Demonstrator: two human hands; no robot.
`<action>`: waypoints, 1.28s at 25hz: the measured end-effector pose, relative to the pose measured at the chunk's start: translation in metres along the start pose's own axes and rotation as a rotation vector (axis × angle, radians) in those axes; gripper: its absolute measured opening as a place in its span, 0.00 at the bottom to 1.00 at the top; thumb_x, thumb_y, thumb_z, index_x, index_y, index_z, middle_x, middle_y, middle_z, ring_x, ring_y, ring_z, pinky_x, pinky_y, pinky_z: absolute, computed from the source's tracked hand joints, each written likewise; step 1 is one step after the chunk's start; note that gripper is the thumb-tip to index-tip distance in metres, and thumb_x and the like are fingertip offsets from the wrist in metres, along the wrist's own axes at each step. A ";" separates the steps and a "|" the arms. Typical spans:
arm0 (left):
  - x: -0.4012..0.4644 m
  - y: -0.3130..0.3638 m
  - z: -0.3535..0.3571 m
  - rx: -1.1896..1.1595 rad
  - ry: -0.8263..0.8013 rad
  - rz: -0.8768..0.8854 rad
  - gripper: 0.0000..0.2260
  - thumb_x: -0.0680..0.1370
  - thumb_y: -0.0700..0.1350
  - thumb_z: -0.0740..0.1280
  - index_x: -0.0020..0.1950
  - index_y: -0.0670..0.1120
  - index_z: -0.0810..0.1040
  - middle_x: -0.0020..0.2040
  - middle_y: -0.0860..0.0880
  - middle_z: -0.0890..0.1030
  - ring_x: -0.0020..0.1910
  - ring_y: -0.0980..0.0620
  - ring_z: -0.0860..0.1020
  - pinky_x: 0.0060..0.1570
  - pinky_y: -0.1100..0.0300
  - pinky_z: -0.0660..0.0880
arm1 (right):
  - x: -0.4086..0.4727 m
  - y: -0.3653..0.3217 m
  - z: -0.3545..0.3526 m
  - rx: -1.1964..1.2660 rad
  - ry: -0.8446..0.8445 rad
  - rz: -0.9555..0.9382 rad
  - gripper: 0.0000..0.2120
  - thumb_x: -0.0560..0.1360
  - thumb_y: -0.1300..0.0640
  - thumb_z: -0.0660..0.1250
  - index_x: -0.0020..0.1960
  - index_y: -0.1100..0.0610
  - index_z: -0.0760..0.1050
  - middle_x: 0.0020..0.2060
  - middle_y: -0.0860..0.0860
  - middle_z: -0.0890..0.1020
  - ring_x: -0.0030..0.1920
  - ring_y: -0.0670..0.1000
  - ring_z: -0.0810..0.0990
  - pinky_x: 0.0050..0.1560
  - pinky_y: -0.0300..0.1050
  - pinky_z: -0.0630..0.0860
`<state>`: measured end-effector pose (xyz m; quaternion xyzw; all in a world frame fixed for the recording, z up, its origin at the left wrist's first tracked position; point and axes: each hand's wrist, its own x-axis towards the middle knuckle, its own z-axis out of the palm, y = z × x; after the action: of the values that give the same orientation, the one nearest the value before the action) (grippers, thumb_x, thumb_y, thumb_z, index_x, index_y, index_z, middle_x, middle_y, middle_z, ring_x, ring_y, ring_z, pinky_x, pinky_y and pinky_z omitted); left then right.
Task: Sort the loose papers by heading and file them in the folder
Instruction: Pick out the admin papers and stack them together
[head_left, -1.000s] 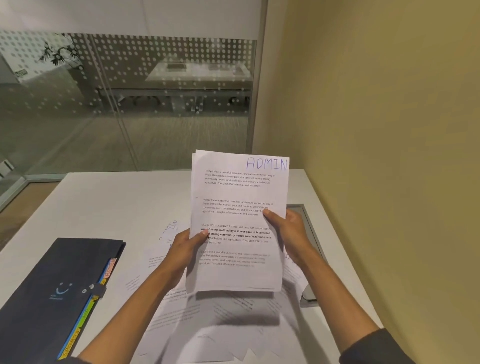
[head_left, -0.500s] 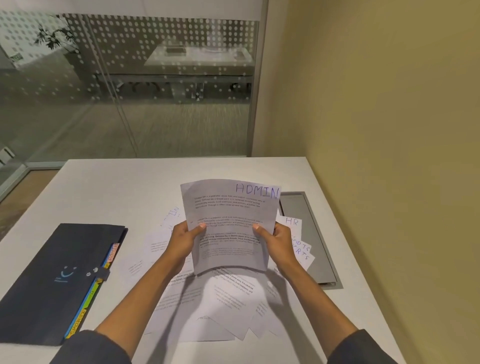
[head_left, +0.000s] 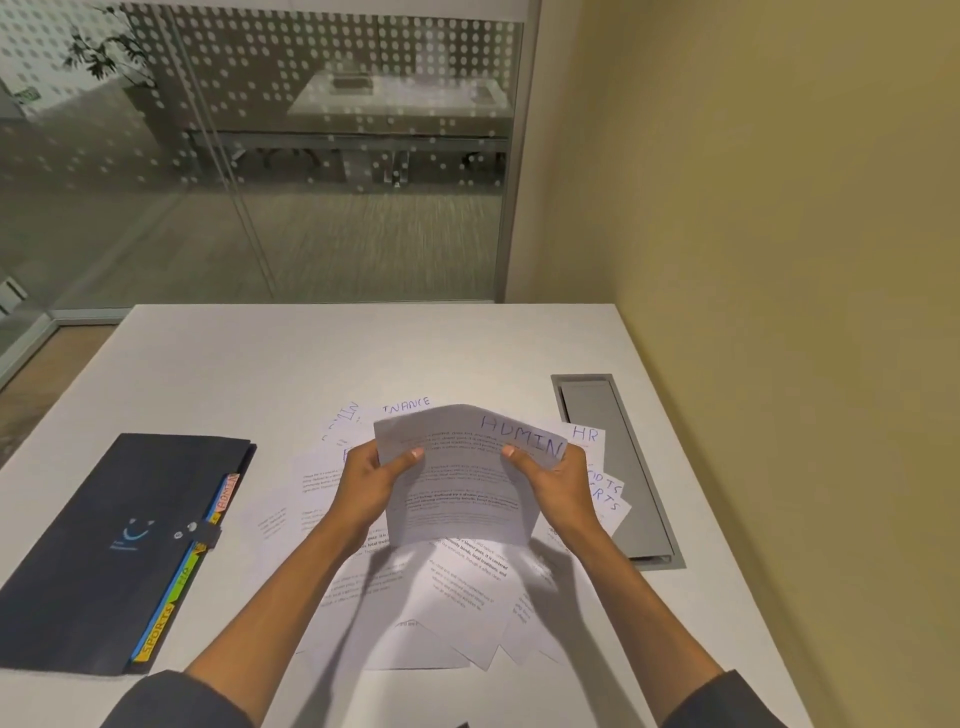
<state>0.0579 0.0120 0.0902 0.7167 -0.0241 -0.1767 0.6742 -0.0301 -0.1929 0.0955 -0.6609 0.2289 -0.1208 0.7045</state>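
From the head camera, both hands hold one sheet headed ADMIN (head_left: 462, 488) above a scatter of loose papers (head_left: 415, 613) on a white table (head_left: 311, 353). The left hand (head_left: 371, 480) grips the sheet's left edge, thumb on the printed face and fingers curled behind it; the right hand (head_left: 558, 480) grips the right edge the same way, its thumb just under the handwritten heading. The sheet bows upward along its top edge and hangs tilted toward the camera, its lower edge close over the pile. Under and around it the papers overlap at mixed angles: one headed FINANCE (head_left: 408, 405) shows just beyond the held sheet, one headed HR (head_left: 587, 435) lies to its right, and two headed SPORTS (head_left: 608, 493) fan out beside the right wrist; another partly covered sheet (head_left: 345, 415) at the far left of the pile shows only the end of its heading. A dark blue expanding folder (head_left: 114, 540) lies shut on the table's left side, well apart from the pile, with a snap strap across its edge and coloured index tabs (head_left: 176, 587) poking out, ADMIN and SPORTS among the legible ones. A grey metal cable hatch (head_left: 613, 467) is set into the tabletop to the right, its near part touched by the SPORTS sheets. Beyond the table stand a dotted glass partition (head_left: 260, 156) and a yellow wall (head_left: 753, 260).
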 end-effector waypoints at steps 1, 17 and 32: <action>-0.002 -0.005 0.000 0.016 -0.008 -0.025 0.05 0.77 0.41 0.69 0.51 0.49 0.82 0.46 0.51 0.86 0.46 0.51 0.83 0.47 0.56 0.78 | -0.001 0.006 0.000 0.000 -0.016 0.021 0.11 0.72 0.60 0.75 0.54 0.58 0.80 0.44 0.48 0.86 0.43 0.46 0.86 0.38 0.34 0.79; -0.016 -0.037 -0.005 0.089 -0.054 -0.099 0.05 0.77 0.43 0.68 0.52 0.50 0.81 0.48 0.52 0.85 0.47 0.51 0.83 0.43 0.60 0.76 | -0.020 0.048 -0.003 -0.066 -0.034 0.050 0.11 0.71 0.60 0.76 0.45 0.46 0.77 0.43 0.45 0.83 0.46 0.51 0.83 0.37 0.31 0.76; -0.011 -0.034 0.010 0.080 -0.031 -0.149 0.07 0.80 0.43 0.65 0.55 0.45 0.81 0.46 0.50 0.85 0.46 0.51 0.84 0.51 0.53 0.79 | -0.023 0.078 -0.014 -0.172 -0.004 0.161 0.10 0.76 0.56 0.72 0.56 0.58 0.81 0.48 0.51 0.86 0.46 0.48 0.85 0.37 0.31 0.77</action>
<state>0.0382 0.0086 0.0593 0.7400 0.0120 -0.2363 0.6296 -0.0674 -0.1865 0.0222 -0.6986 0.2893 -0.0422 0.6531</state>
